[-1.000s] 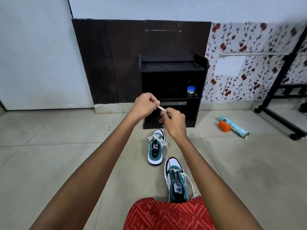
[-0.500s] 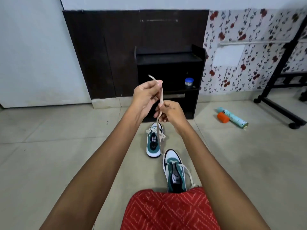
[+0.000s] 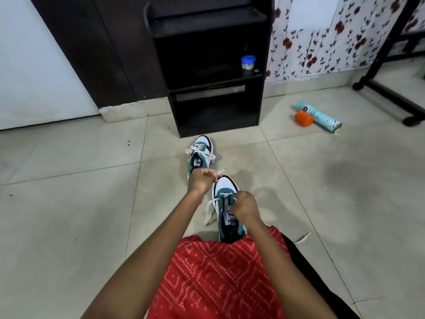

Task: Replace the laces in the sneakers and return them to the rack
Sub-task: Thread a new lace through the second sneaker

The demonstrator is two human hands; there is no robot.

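Lace end (image 3: 219,173) is pinched in your left hand (image 3: 201,181) just past the toe of the near sneaker (image 3: 226,185). Your right hand (image 3: 245,207) is curled on the lacing (image 3: 226,196). Pull slack through evenly and flatten twists before the next eyelet. Beyond it the far sneaker (image 3: 202,147) sits by the rack (image 3: 207,26).

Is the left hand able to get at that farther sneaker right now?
Probably yes for reach: the far sneaker lies just beyond the left hand, with nothing between them. But that hand is pinching a lace above the near sneaker, so it would likely have to let go first.
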